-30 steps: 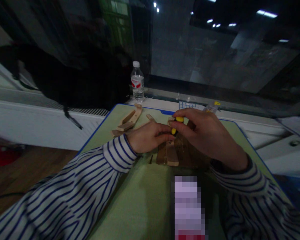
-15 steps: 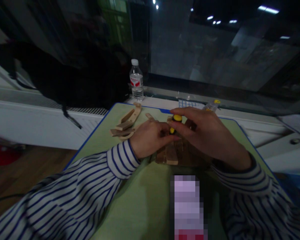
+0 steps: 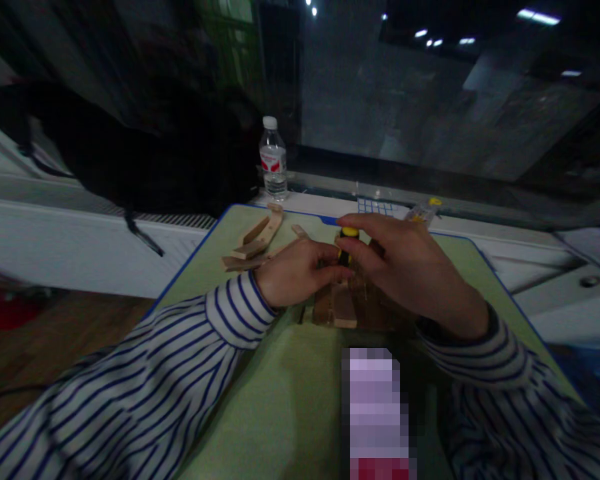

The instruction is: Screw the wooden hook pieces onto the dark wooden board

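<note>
My right hand (image 3: pixel 415 263) grips a short yellow-and-black screwdriver (image 3: pixel 350 233) by its handle, thumb on the near side and fingers over the top. The screwdriver stands roughly upright above a wooden block (image 3: pixel 345 310). My left hand (image 3: pixel 295 272) has its thumb and forefinger closed around the lower end of the screwdriver; whether they also pinch a screw is hidden. Under both hands lies a brown piece (image 3: pixel 323 313) with the block on it. Several loose wooden parts (image 3: pixel 257 243), some with drilled holes, lie left of my left hand.
The green table (image 3: pixel 270 393) has a blue edge. Behind it, a water bottle (image 3: pixel 273 163) and a clear pack with a yellow top (image 3: pixel 424 210) stand on the windowsill. A dark bag (image 3: pixel 180 153) lies at the left. A pixelated object (image 3: pixel 375 407) is in front.
The screwdriver has turned more upright and shifted slightly left in my right hand. My left hand has moved slightly left, showing more of the block.
</note>
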